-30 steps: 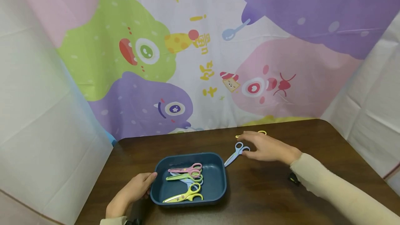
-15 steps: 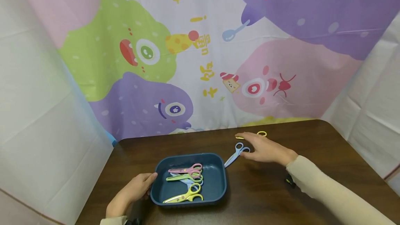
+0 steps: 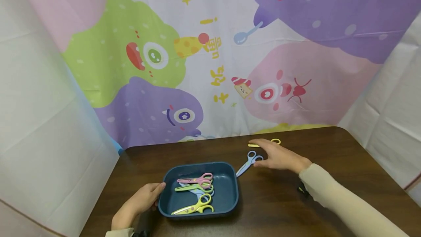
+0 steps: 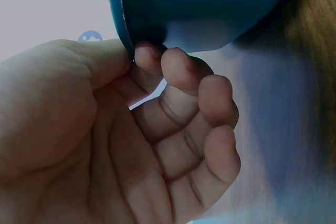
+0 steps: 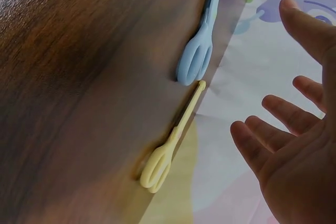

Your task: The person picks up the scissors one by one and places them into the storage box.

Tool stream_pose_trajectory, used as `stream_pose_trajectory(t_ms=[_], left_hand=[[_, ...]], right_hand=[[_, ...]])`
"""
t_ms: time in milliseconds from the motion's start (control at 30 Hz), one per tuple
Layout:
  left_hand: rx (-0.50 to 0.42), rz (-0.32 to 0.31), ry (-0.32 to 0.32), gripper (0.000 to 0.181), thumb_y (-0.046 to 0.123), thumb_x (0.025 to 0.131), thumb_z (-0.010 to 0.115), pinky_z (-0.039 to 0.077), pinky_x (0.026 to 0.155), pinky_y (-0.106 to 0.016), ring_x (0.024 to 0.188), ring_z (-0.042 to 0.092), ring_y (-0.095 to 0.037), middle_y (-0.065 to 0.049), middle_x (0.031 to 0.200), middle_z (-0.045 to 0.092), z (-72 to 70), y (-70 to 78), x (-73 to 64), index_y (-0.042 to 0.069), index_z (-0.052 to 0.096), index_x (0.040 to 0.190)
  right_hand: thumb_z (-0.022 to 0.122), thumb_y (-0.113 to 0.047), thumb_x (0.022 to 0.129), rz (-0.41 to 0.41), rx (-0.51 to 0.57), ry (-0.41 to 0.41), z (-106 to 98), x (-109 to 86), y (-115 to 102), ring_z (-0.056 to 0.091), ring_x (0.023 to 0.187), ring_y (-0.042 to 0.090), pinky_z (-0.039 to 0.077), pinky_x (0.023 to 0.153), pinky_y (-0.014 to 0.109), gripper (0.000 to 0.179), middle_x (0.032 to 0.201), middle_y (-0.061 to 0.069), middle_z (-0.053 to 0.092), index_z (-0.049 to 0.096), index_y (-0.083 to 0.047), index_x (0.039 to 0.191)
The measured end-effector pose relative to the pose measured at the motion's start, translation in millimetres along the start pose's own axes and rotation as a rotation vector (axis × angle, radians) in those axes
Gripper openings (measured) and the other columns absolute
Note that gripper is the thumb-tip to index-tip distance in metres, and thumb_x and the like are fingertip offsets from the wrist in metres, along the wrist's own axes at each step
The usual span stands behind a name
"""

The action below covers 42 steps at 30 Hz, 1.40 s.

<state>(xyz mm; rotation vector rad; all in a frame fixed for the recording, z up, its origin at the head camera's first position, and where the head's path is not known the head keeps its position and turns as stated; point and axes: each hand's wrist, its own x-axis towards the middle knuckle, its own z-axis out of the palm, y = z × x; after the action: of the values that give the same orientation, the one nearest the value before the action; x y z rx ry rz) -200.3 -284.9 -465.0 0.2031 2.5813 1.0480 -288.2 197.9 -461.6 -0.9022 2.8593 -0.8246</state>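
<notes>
My left hand grips the left rim of a dark blue plastic box, its thumb at the rim and its fingers curled against the outer wall in the left wrist view. Over the table's right side, my right hand holds nothing, fingers spread. Beneath and beside it lie light blue scissors, their tip by the box's right rim, and yellow scissors, partly hidden by that hand in the head view. Both pairs, blue and yellow, lie apart from the fingers in the right wrist view.
Inside the box are pink scissors, green scissors, blue scissors partly under them, and another yellow pair. A cartoon-printed cloth hangs behind the brown table. White cloth walls flank it.
My right hand has shifted slightly left, showing more of the yellow scissors' blade. The left hand, box and scissors have stayed in place.
</notes>
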Motion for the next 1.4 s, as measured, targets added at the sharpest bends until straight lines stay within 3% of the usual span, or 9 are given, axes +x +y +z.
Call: stream_pose_trajectory(t_ms=[300, 533, 900, 1133, 1400], left_hand=[[-0.008, -0.006, -0.005, 0.044, 0.034, 0.112, 0.042, 0.048, 0.057, -0.035, 0.059, 0.054, -0.018, -0.004, 0.067, 0.054, 0.6, -0.7, -0.4, 0.002, 0.063, 0.091], [-0.002, -0.012, -0.004, 0.043, 0.035, 0.112, 0.042, 0.048, 0.057, -0.035, 0.059, 0.054, -0.018, -0.005, 0.068, 0.054, -0.1, -0.3, -1.0, 0.002, 0.064, 0.093], [0.01, -0.006, 0.0, 0.043, 0.034, 0.112, 0.042, 0.048, 0.057, -0.035, 0.059, 0.054, -0.018, -0.004, 0.067, 0.055, 0.0, 0.9, -1.1, 0.003, 0.063, 0.091], [0.004, -0.007, 0.007, 0.043, 0.033, 0.112, 0.042, 0.047, 0.056, -0.035, 0.058, 0.054, -0.018, -0.004, 0.067, 0.054, 0.9, 0.5, -1.3, 0.003, 0.062, 0.089], [-0.01, -0.016, 0.008, 0.044, 0.034, 0.112, 0.042, 0.046, 0.054, -0.035, 0.057, 0.053, -0.018, -0.004, 0.066, 0.054, 1.9, 1.4, -1.5, 0.003, 0.06, 0.087]], right_hand=[[0.083, -0.026, 0.088, 0.037, 0.041, -0.01, 6, 1.1, 11, 0.047, 0.14, 0.036, 0.04, 0.114, 0.058, 0.075, 0.153, 0.014, 0.05, 0.047, -0.008, 0.151], [0.079, -0.015, 0.091, 0.019, 0.046, -0.001, 12, 2.0, 19, 0.049, 0.139, 0.037, 0.039, 0.114, 0.058, 0.067, 0.15, 0.015, 0.053, 0.049, -0.006, 0.15], [0.072, -0.01, 0.097, 0.005, 0.01, -0.016, 20, 4.2, 27, 0.05, 0.14, 0.039, 0.039, 0.114, 0.058, 0.058, 0.149, 0.018, 0.054, 0.048, -0.002, 0.149], [0.073, -0.007, 0.095, -0.022, 0.014, -0.013, 23, 7.7, 26, 0.061, 0.126, 0.035, 0.045, 0.109, 0.057, 0.043, 0.133, 0.017, 0.065, 0.061, 0.0, 0.135], [0.071, -0.004, 0.096, -0.05, 0.028, -0.02, 28, 12.6, 28, 0.065, 0.116, 0.029, 0.049, 0.103, 0.054, 0.036, 0.127, 0.014, 0.068, 0.065, -0.002, 0.131]])
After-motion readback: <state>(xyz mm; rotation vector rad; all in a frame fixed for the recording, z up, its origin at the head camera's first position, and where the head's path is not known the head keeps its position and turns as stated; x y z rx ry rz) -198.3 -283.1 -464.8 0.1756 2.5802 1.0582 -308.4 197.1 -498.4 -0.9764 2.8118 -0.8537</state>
